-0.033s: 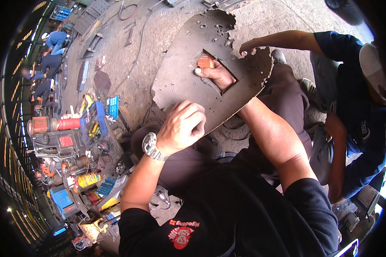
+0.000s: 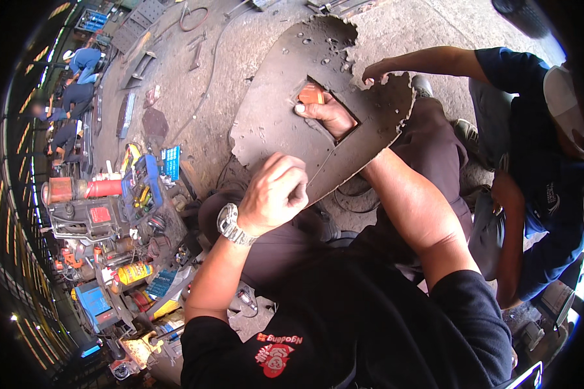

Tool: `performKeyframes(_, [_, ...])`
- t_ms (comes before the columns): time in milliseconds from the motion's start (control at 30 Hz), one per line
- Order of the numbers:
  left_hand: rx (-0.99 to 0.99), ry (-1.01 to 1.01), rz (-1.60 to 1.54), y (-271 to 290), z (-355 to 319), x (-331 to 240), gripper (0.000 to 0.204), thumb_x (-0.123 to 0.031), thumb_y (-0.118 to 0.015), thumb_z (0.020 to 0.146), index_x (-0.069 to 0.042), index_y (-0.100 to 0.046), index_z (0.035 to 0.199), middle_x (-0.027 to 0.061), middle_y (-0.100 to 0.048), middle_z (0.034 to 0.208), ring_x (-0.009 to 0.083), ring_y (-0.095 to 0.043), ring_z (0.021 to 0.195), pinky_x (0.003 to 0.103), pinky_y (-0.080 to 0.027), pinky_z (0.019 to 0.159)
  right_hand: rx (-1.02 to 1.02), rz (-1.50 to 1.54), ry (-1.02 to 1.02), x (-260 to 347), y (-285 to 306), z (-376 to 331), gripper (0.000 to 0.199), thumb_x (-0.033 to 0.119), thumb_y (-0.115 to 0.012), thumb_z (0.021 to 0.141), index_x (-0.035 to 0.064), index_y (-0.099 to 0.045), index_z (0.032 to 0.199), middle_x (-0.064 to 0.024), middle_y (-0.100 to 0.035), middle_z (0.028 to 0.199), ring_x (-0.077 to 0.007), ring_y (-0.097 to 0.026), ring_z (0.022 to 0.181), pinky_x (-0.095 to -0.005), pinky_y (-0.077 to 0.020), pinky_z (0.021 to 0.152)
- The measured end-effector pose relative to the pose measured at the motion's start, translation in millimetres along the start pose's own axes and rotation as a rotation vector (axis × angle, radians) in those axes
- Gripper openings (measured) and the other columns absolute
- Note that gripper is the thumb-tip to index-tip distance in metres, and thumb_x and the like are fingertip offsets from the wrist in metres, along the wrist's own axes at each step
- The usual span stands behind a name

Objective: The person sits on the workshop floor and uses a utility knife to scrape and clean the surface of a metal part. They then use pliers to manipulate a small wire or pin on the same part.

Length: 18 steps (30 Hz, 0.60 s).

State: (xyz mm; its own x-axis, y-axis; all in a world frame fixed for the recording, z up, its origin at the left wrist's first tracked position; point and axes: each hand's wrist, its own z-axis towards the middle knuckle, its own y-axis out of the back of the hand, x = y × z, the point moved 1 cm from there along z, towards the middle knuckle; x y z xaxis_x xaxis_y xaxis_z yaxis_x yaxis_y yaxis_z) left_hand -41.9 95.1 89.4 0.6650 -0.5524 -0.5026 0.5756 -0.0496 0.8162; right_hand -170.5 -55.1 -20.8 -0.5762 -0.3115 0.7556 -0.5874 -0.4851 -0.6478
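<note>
A large rusty metal plate (image 2: 272, 110) with ragged edges, small holes and a rectangular cutout lies tilted over my lap. My left hand (image 2: 276, 191), with a wristwatch on the wrist, is closed in a fist on the plate's near edge. My right arm passes under the plate. My right hand (image 2: 331, 117) shows through the cutout, with its fingers on a small orange block (image 2: 311, 95). A co-worker's hand (image 2: 376, 68) rests on the plate's jagged far edge.
The co-worker in blue (image 2: 538, 168) crouches close on my right. At my left are a red machine (image 2: 78, 194), a blue tool tray (image 2: 143, 181), a yellow can (image 2: 133, 272) and scattered tools. Further people (image 2: 78, 65) work at the far left on the concrete floor (image 2: 227, 52).
</note>
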Motion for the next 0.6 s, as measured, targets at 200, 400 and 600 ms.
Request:
performKeyframes(200, [-0.563,0.166,-0.157,-1,-29,24,0.009,0.004,-0.058,0.083,-0.002,-0.057,0.090,0.0126,-0.060,0.091,0.0265,-0.061,0.083,0.039,-0.053,0.082,0.046,0.077,-0.005,-4,5,-1,0.027,0.013,-0.077,0.083,0.0075,-0.066,0.107,0.0027,-0.066,0.096,-0.0116,-0.062,0.090,-0.0290,-0.0496,0.086])
performKeyframes(400, [-0.537,0.386,-0.330,-8,-47,6,0.031,-0.003,-0.061,0.096,0.004,-0.058,0.127,0.0153,-0.061,0.127,0.0240,-0.060,0.115,0.038,-0.046,0.106,-0.004,0.105,-0.076,1,-6,-5,0.026,0.007,-0.073,0.085,0.0062,-0.066,0.109,0.0002,-0.066,0.096,-0.0143,-0.064,0.088,-0.0323,-0.0550,0.081])
performKeyframes(600, [-0.172,0.379,0.028,-26,-25,-14,0.050,-0.018,-0.075,0.090,0.006,-0.059,0.130,0.0276,-0.061,0.133,0.0415,-0.062,0.121,0.042,-0.051,0.101,-0.492,0.142,-0.241,-11,-24,-10,0.010,0.002,-0.069,0.089,0.0062,-0.062,0.096,-0.0026,-0.062,0.086,-0.0171,-0.063,0.077,-0.0344,-0.0566,0.067])
